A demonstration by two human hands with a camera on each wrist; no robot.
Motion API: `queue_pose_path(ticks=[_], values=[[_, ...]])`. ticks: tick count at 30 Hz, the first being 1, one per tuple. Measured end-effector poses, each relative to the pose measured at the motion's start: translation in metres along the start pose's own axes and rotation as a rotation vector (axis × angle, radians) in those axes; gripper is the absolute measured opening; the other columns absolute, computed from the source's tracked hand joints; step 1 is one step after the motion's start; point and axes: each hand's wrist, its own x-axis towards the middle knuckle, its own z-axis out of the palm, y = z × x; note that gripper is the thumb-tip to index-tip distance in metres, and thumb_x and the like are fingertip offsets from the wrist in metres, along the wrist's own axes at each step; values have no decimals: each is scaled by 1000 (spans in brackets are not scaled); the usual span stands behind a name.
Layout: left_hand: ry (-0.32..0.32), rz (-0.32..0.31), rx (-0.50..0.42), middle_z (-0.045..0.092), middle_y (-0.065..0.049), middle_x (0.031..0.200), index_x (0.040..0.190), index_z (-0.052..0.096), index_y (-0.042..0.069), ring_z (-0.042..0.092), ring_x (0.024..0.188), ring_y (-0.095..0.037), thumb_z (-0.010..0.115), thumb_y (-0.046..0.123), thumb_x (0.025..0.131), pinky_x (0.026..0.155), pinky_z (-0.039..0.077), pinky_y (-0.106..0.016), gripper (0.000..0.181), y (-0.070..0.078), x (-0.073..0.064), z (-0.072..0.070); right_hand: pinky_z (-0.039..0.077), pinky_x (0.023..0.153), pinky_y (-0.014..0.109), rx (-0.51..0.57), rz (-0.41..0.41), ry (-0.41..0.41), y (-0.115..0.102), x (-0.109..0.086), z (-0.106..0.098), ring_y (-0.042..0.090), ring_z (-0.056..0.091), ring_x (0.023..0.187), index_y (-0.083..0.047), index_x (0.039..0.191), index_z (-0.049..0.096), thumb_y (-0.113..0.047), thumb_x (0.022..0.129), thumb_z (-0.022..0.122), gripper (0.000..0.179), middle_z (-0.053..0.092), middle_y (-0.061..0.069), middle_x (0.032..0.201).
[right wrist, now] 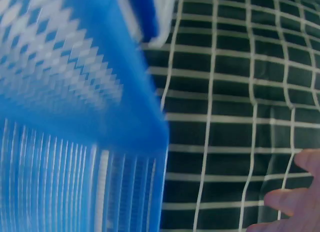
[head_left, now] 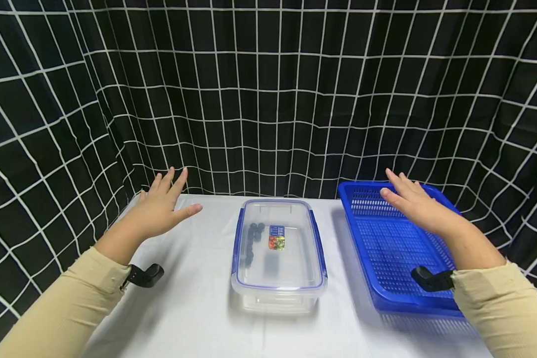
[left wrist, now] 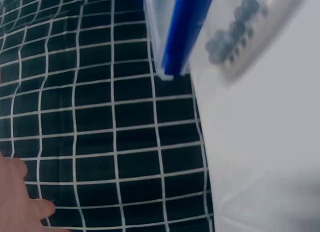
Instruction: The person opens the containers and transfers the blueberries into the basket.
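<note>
A clear lidded food container [head_left: 291, 263] with blue side clips stands in the middle of the white table. Through its lid several small dark round things [head_left: 250, 243] show on the left side, too blurred to name. My left hand [head_left: 158, 211] hovers left of the container, fingers straight and spread, holding nothing. Above the blue plastic basket [head_left: 376, 258] at the right, my right hand [head_left: 418, 204] is held up with straight fingers, also holding nothing. The left wrist view catches fingertips [left wrist: 40, 209] at its edge; the right wrist view likewise shows part of the hand [right wrist: 300, 202].
A black curtain [head_left: 268, 114] with a white grid hangs behind the table and along both sides. The white tablecloth [head_left: 192, 298] spreads around the container. Dark wrist straps [head_left: 146, 276] sit on both forearms. The basket's mesh floor lies beneath the right hand.
</note>
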Motion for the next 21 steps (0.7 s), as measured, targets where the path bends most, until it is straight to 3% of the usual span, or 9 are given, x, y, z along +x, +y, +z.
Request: queue_pose_path(ticks=[7, 10, 15, 21], values=[[-21, 39, -330, -10, -15, 151, 144, -15, 24, -6, 137, -37, 39, 60, 88, 108, 7, -63, 86, 1, -1, 6, 8, 94, 77, 227, 1, 24, -21, 1, 11, 48, -3, 133, -25, 146, -7, -54, 94, 28, 69, -5, 20, 151], [-15, 41, -416, -8, -15, 151, 144, -16, 23, -3, 137, -37, 39, 57, 90, 108, 7, -62, 84, 4, -1, 11, 12, 98, 73, 356, -6, 39, -28, 0, 17, 47, 4, 134, -25, 147, -3, -52, 94, 32, 69, 1, 19, 151], [1, 33, -509, -6, -14, 152, 145, -13, 18, -4, 137, -37, 39, 52, 92, 108, 5, -61, 81, 10, 2, 19, 16, 106, 62, 622, -62, 82, -38, 0, 32, 43, 12, 134, -12, 147, 4, -43, 95, 38, 69, 9, 24, 149], [-40, -7, -658, 3, -20, 150, 147, -6, 17, 9, 135, -42, 40, 52, 92, 108, 14, -59, 79, 18, -2, 34, 22, 106, 59, 762, -53, 124, -50, -6, 59, 44, 20, 132, -6, 146, 10, -39, 95, 43, 70, 15, 28, 145]])
